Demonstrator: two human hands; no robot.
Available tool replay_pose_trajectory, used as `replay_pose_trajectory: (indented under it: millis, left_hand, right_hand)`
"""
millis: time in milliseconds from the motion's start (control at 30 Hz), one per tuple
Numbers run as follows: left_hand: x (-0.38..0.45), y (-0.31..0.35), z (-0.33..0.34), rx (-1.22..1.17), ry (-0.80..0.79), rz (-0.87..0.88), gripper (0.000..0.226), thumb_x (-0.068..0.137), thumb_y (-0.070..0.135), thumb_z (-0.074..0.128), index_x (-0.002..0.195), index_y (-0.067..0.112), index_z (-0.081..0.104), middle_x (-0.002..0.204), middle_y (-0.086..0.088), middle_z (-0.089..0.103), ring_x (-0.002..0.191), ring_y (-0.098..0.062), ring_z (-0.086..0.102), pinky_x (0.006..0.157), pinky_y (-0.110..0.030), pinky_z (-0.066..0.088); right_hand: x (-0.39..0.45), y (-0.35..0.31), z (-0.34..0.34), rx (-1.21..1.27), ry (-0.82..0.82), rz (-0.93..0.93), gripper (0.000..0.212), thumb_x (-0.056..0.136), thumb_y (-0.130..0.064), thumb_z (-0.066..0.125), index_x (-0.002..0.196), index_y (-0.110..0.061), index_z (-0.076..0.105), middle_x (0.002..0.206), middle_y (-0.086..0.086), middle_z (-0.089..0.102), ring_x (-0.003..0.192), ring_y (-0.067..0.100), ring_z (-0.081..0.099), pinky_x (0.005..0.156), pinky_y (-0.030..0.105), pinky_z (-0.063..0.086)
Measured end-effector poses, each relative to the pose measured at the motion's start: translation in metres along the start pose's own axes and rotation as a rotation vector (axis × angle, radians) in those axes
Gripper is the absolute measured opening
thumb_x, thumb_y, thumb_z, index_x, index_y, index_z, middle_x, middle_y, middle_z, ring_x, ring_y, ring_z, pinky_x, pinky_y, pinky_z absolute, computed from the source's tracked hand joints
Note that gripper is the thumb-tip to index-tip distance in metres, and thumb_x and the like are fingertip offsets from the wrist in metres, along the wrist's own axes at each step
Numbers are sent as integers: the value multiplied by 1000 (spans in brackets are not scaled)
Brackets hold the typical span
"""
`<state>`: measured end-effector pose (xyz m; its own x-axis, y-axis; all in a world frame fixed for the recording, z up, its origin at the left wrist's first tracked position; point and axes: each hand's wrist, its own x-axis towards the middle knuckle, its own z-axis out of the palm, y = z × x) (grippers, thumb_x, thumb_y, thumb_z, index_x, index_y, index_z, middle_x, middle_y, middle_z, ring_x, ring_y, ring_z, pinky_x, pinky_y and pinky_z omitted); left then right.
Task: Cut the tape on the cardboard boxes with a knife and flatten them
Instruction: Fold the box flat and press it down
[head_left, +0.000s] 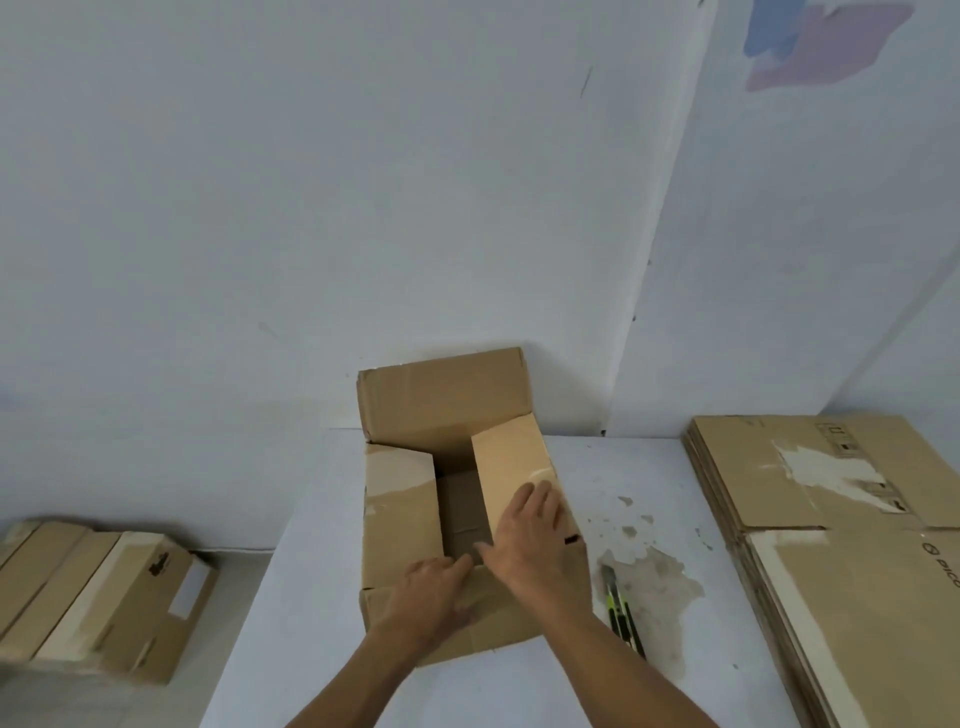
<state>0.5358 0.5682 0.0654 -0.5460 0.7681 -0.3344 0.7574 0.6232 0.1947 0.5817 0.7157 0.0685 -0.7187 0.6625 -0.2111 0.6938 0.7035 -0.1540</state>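
The white worktop (322, 545) carries all items of the task and stands against the far wall. On its right side lies a stack of flattened cardboard (841, 519), stored flat and well apart from the working area, which judging by its state serves as the deposit for finished boxes. At the centre of the worktop stands the open cardboard box (400, 525), its top tape evidently already cut: the far flap stands upright against the wall, the left flap folds inward, and the right flap (511, 467) tilts up over the opening. To the left, below the worktop level, a group of closed boxes (104, 597) rests on the floor, probably awaiting processing. The right hand (524, 535) lies on the near part of the right flap with the fingers extended and spread, pressing rather than grasping, apparently to fold or control this flap. The left hand (436, 587) is at the near rim of the box, its fingers curled over the near flap edge, apparently to steady the box or pull that flap outward. The knife (621, 608), with a black and yellow-green handle, lies on the worktop just right of the box, released by both hands and kept within reach for the bottom tape.
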Motion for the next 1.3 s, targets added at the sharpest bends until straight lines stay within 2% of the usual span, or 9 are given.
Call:
replay_pose_trajectory:
  millis: [167, 267, 500, 700, 833, 1033, 1100, 1200, 1300]
  left_hand:
    - [3, -13, -1, -40, -25, 56, 51, 96, 44, 66, 141, 30, 45, 137, 4, 60, 121, -19, 58, 105, -34, 46]
    - [11, -20, -8, -62, -99, 86, 53, 94, 44, 69, 140, 31, 47, 136, 2, 60, 124, -24, 58, 109, -41, 46]
    - [31, -43, -34, 332, -272, 253, 94, 81, 87, 52, 141, 14, 56, 146, -9, 54, 145, -31, 36, 121, -69, -6]
    - [24, -36, -55, 387, 157, 395, 89, 82, 96, 26, 108, 23, 71, 118, -2, 64, 117, -30, 57, 122, -60, 20]
    - [13, -49, -94, 348, 431, 66, 68, 102, 70, 26, 96, 22, 75, 108, 2, 73, 118, -23, 59, 112, -49, 36]
    - [-4, -89, -119, 436, 1, -527, 57, 96, 65, 43, 133, 27, 62, 150, -8, 50, 146, -47, 29, 116, -67, 14]
    - [0, -93, -110, 352, -156, -536, 72, 95, 78, 33, 138, 27, 59, 154, -10, 47, 150, -48, 25, 117, -70, 10]
    - [-2, -77, -107, -177, -207, -244, 104, 71, 101, 13, 110, 21, 68, 111, 2, 69, 109, -20, 65, 89, -32, 48]
    - [-16, -35, -128, -690, -152, -3, 85, 80, 95, 33, 120, 29, 67, 117, 11, 68, 107, -6, 64, 90, -24, 49]
  right_hand:
    - [10, -7, -19, 9, -33, 85, 113, 82, -61, 68, 159, -5, 6, 158, 23, 21, 142, 43, 29, 117, 50, 36]
    - [12, -13, -49, 129, -15, 53, 73, 96, -46, 52, 153, -10, 24, 144, 18, 45, 126, 37, 51, 100, 45, 50]
    - [21, 41, -104, 238, -17, 122, 36, 97, -11, 47, 132, -17, 52, 110, 10, 62, 97, 31, 64, 80, 40, 56]
    - [16, 73, -113, 436, 51, 145, 25, 99, -4, 44, 113, -13, 62, 93, 6, 64, 78, 23, 63, 70, 34, 54]
    - [10, 76, -116, 535, 66, 212, 19, 99, -3, 46, 106, -10, 62, 94, 10, 65, 88, 32, 67, 82, 50, 62]
    - [-4, 71, -154, 873, 10, 262, 27, 94, 0, 41, 99, -8, 66, 98, 19, 70, 88, 33, 69, 66, 45, 65]
    - [-7, 62, -174, 989, -5, 227, 26, 97, -2, 44, 107, -12, 66, 101, 16, 72, 91, 30, 70, 60, 38, 63]
    - [-15, 37, -204, 1142, -20, 159, 17, 103, -9, 49, 100, -22, 60, 110, 12, 69, 97, 28, 68, 66, 41, 64]
    - [-31, 6, -229, 1239, -55, 95, 17, 106, -8, 47, 95, -19, 54, 104, 10, 65, 93, 25, 66, 72, 44, 63]
